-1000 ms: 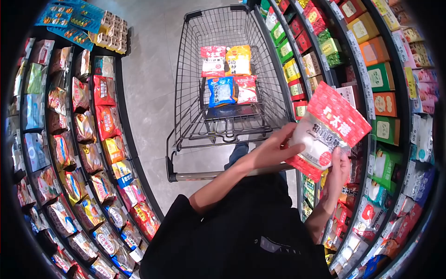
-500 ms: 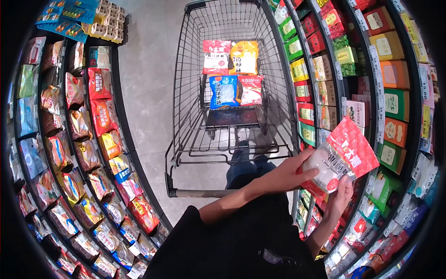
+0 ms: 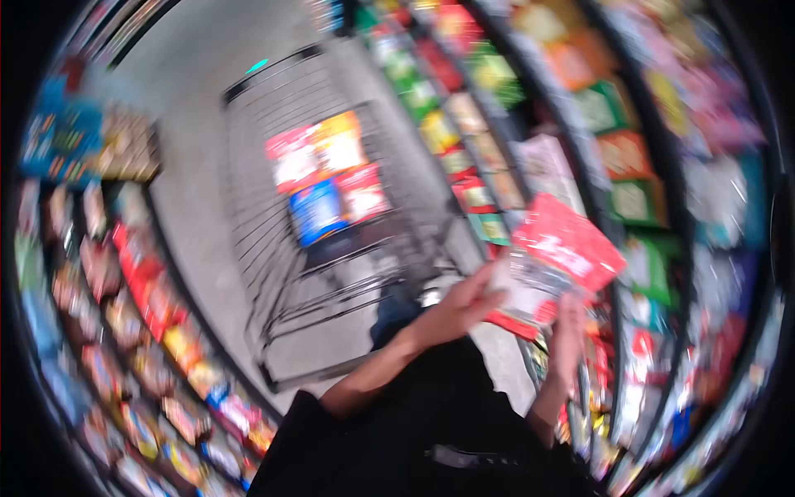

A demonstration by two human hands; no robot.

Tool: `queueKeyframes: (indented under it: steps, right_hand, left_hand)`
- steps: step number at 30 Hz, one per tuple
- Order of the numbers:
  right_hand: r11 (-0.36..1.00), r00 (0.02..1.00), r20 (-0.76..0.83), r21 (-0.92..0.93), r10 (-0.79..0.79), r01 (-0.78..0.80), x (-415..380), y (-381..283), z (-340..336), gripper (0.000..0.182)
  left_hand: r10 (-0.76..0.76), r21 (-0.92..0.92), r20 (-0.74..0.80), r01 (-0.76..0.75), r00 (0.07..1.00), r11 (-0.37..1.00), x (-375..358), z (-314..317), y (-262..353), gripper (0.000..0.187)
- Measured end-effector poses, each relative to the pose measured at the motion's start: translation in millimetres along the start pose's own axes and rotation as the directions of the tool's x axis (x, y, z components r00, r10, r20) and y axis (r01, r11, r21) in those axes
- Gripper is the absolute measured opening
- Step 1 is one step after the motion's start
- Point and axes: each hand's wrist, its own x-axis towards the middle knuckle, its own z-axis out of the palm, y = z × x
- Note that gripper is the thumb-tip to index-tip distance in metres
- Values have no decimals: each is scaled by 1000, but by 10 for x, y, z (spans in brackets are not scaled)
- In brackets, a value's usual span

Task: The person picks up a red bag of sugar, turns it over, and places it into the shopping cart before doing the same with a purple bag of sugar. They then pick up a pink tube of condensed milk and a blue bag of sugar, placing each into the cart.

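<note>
A red and white bag of sugar (image 3: 567, 248) is held up in front of me on the right, tilted, with white contents showing through its clear part. My left hand (image 3: 468, 302) grips its left edge, thumb across the front. At the lower right edge, my right hand (image 3: 567, 327) is closed on the same bag, its fingers smeared a little by motion. Ahead stands a wire shopping cart (image 3: 248, 207). Inside it lie a red and white bag (image 3: 291, 161), a yellow bag (image 3: 339, 141), a blue bag (image 3: 316, 214) and another red bag (image 3: 363, 195).
Shelves with red packets (image 3: 145, 277) and other bagged goods run along the left. On the right, tiered shelves carry boxes such as a green box (image 3: 633, 201), close to the held bag. Grey floor (image 3: 186, 74) lies around the cart. Wooden crates (image 3: 128, 145) stand far left.
My view has turned and blurred; the cart now appears tilted and further left. Both hands and the bag of sugar have shifted left in view, with the grip kept.
</note>
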Motion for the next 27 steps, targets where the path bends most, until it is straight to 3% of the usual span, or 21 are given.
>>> queueKeyframes:
  steps: [1,2,4,6,7,14,20,27]
  right_hand:
    - [981,997,-57,-187,43,-53,-51,14,-113,33]
    - [993,995,-23,-76,-98,96,-31,288,-236,35]
    - [983,998,-62,180,-10,21,-89,297,-363,24]
    - [917,992,-80,378,-102,124,-189,259,-558,24]
    - [909,979,-115,367,-168,199,-255,248,-716,23]
    - [797,945,-291,530,-150,290,-685,590,-1738,26]
    - [713,920,-376,616,-108,335,-782,878,-2124,26]
    - [739,942,-305,602,-138,303,-836,982,-2465,31]
  left_hand:
    - [156,-203,13,-150,988,967,78,148,-81,44]
    - [146,-71,72,-141,987,987,132,179,-245,42]
    - [180,-85,69,-174,981,981,239,424,-285,42]
    - [149,-48,145,-144,978,988,253,739,-56,44]
    - [130,-41,190,-124,973,991,265,912,22,45]
    - [92,96,477,-156,874,983,430,1949,-178,51]
    - [104,133,530,-204,841,970,520,2407,-396,53]
    - [83,162,454,-174,887,971,587,2672,-440,49]
